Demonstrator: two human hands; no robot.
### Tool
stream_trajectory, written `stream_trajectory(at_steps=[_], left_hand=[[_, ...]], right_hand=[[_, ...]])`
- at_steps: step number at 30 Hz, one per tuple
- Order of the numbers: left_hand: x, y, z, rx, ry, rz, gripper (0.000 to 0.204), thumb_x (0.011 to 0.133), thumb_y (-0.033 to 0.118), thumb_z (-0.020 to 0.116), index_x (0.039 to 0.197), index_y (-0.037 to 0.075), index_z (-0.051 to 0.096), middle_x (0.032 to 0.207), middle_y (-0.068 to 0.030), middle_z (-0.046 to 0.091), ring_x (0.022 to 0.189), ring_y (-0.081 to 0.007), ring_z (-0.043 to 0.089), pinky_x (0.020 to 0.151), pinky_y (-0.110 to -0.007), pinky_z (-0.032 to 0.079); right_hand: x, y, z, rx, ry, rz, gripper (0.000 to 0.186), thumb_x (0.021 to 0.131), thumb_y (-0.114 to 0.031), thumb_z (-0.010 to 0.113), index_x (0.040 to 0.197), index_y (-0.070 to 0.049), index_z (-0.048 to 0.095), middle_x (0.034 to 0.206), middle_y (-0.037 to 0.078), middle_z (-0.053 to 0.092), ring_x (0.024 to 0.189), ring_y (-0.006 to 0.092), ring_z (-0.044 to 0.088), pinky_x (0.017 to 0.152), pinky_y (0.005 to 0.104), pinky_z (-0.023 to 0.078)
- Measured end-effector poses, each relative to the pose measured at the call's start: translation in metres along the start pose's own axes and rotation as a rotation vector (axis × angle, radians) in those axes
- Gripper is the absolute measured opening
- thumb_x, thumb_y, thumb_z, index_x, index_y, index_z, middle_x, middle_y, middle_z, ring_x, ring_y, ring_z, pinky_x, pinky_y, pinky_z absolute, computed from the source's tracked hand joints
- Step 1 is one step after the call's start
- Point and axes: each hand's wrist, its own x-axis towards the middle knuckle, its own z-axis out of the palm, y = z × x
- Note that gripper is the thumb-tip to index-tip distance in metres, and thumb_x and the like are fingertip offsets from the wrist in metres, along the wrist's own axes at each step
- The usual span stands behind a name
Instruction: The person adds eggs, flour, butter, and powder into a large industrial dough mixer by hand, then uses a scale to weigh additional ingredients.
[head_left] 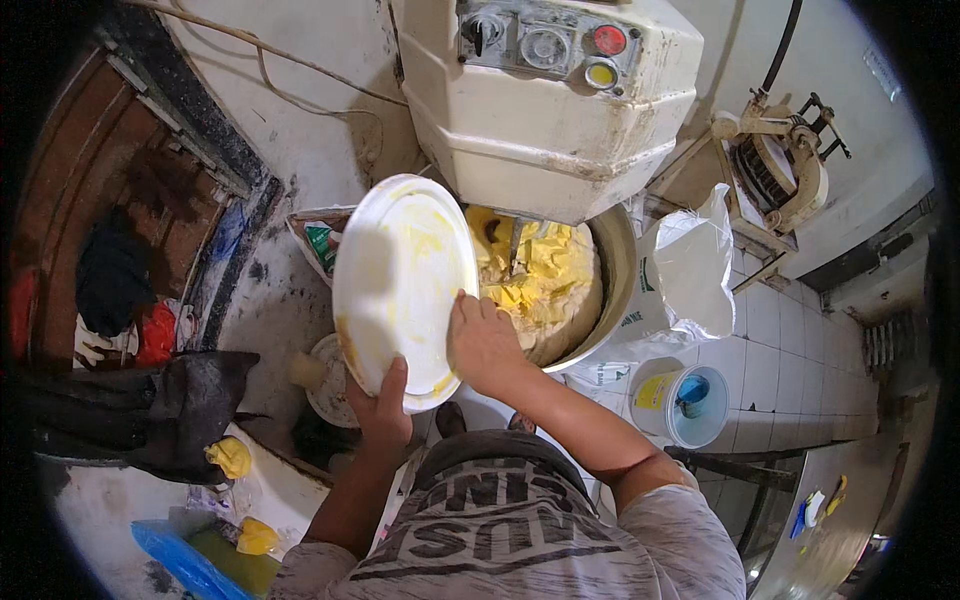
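I hold a round white plastic lid, smeared with yellow, tilted up over the left side of a steel mixer bowl. My left hand grips its lower left edge, thumb on the face. My right hand is at the lid's right side, fingers curled against it. The bowl holds pale dough with soft yellow stuff on top, around a metal mixing arm under the machine's white head, which carries knobs and buttons.
Right: an open white sack, a bucket with a blue scoop, a cast-metal machine and steel table. Left: dark cloth, bags and a brown ledge. A white pail sits below the lid.
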Motion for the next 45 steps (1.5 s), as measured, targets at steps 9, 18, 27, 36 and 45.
stream_trajectory(at_steps=[9,18,27,36,45], left_hand=[[-0.024,-0.001,-0.027,0.176,0.112,0.076,0.043,0.085,0.006,0.055,0.124,-0.005,0.04,0.114,-0.0129,0.051,0.101,-0.0195,0.052,0.087,-0.031,0.043],[-0.019,0.028,-0.017,0.058,0.076,-0.172,0.053,0.082,0.009,0.06,0.128,-0.003,0.037,0.116,-0.0147,0.051,0.103,-0.0238,0.053,0.09,-0.033,0.044],[0.033,0.051,-0.047,-0.225,0.112,-0.161,0.048,0.079,0.014,0.056,0.121,-0.008,0.045,0.111,-0.0186,0.056,0.1,-0.0301,0.057,0.09,-0.04,0.047],[0.05,0.055,-0.025,-0.354,0.101,-0.161,0.05,0.08,0.012,0.055,0.124,-0.007,0.041,0.115,-0.0191,0.054,0.104,-0.031,0.055,0.094,-0.041,0.043],[0.046,0.023,0.003,-0.082,0.299,0.264,0.054,0.079,0.01,0.058,0.129,0.0,0.04,0.116,-0.0161,0.052,0.107,-0.0265,0.052,0.093,-0.038,0.042]], right_hand=[[0.008,0.004,-0.024,0.211,0.123,-0.182,0.059,0.077,-0.009,0.048,0.129,0.015,0.034,0.093,0.015,0.05,0.086,0.0291,0.049,0.07,0.0366,0.043],[0.018,-0.009,-0.041,-0.132,0.233,-0.44,0.054,0.083,-0.015,0.046,0.131,0.006,0.039,0.094,0.011,0.052,0.086,0.0235,0.05,0.072,0.0348,0.043],[0.0,0.1,-0.054,-0.31,0.116,-0.454,0.066,0.082,-0.005,0.046,0.141,-0.032,0.032,0.084,0.007,0.044,0.077,0.0232,0.047,0.068,0.0356,0.041],[-0.017,0.079,-0.028,-0.387,0.092,-0.336,0.075,0.08,-0.008,0.05,0.145,-0.028,0.02,0.089,0.005,0.047,0.081,0.0206,0.046,0.066,0.0341,0.038],[-0.032,-0.035,-0.033,0.407,0.037,-0.394,0.069,0.075,-0.007,0.056,0.14,-0.015,0.034,0.094,0.013,0.046,0.086,0.0295,0.046,0.072,0.0404,0.04]])
